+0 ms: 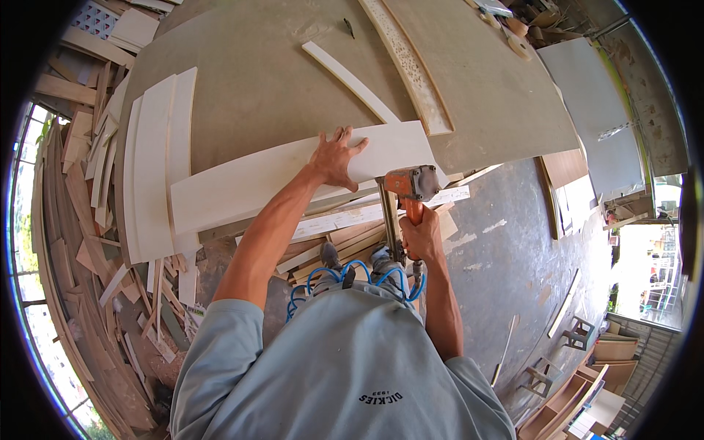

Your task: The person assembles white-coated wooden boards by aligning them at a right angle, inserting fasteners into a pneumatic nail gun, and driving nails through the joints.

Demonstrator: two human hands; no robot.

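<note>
A long white board (pixel 253 172) lies across the near edge of the large work table (pixel 257 81). My left hand (pixel 334 158) rests on it with the fingers spread. To the right, my right hand (pixel 422 233) is wrapped round the handle of an orange and grey air nail gun (pixel 405 182). The gun's nose end is beside the board's near edge, close to its right end; whether they touch I cannot tell. A narrow white strip (pixel 348 79) runs away from the board's far side. A coiled blue air hose (pixel 356 265) hangs in front of my body.
White panels (pixel 158 154) overlap at the table's left side. A wooden-edged piece with a speckled channel (pixel 411 66) lies at the far right. Wood offcuts (pixel 81 249) crowd the left, and more boards (pixel 345 220) lie below the near edge. Small stools (pixel 541 376) stand at the lower right.
</note>
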